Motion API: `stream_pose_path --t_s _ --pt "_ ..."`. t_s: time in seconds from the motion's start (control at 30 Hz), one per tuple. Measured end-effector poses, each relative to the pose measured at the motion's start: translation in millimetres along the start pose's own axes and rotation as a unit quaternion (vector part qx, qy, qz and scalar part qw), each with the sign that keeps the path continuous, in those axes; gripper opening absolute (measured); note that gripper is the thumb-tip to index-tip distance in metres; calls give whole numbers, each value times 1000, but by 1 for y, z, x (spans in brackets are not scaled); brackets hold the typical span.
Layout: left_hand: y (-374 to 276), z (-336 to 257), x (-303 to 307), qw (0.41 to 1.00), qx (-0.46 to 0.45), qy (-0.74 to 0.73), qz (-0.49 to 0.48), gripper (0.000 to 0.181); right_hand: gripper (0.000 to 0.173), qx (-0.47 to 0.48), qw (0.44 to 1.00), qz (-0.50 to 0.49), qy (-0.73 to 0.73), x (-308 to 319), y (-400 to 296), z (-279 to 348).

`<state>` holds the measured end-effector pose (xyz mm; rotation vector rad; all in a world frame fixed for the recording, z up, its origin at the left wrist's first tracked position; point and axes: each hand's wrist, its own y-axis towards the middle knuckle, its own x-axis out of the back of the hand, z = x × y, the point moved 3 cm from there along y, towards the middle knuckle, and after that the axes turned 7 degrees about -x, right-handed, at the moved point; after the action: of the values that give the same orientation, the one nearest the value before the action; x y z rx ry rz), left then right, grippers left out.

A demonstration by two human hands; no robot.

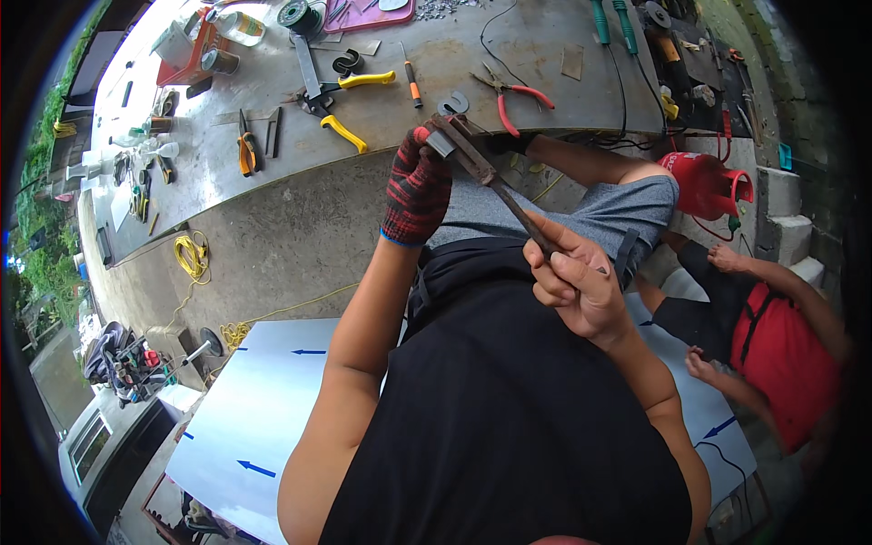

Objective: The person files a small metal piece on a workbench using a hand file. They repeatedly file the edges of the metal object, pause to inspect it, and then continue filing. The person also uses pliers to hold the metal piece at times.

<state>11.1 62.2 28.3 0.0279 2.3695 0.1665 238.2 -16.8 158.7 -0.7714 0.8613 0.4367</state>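
Note:
My left hand [418, 187], in a red-and-black knit glove, pinches a small curved piece of bare sheet metal [440, 144] at the table's near edge. Bare-skinned, my right hand [579, 283] grips the slim shaft of a rusty iron tool [504, 194]. The tool's thicker, blocky head lies against the metal piece beside my gloved fingertips. How the two fit together is partly hidden. Just beyond them, a flat C-shaped metal cutout [454, 103] rests on the tabletop, near an orange-and-black screwdriver [413, 83] and red-handled long-nose pliers [503, 88].
On the metal-topped table [272, 184] are yellow-handled tin snips [344, 129], orange-handled pliers [246, 150] and green-handled corded tools [623, 27]. A red gas cylinder [702, 184] stands at right, near a seated person in red [783, 361]. Yellow cord [192, 255] lies on the floor.

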Motion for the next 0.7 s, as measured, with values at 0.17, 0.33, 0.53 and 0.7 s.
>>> stream_pose_path --t_s 0.17,0.33,0.53,0.7 --pt "-3 11 14 990 11 142 5 36 57 29 998 0 -59 3 2 -1" --pt "-1 -11 4 974 -17 223 23 31 57 63 991 -31 -117 10 0 -1" --pt "13 -24 -8 993 55 105 -13 39 54 95 924 -102 -356 0 -2 5" --pt "15 -32 -15 952 55 302 2 41 55 165 832 -116 -516 -13 2 13"
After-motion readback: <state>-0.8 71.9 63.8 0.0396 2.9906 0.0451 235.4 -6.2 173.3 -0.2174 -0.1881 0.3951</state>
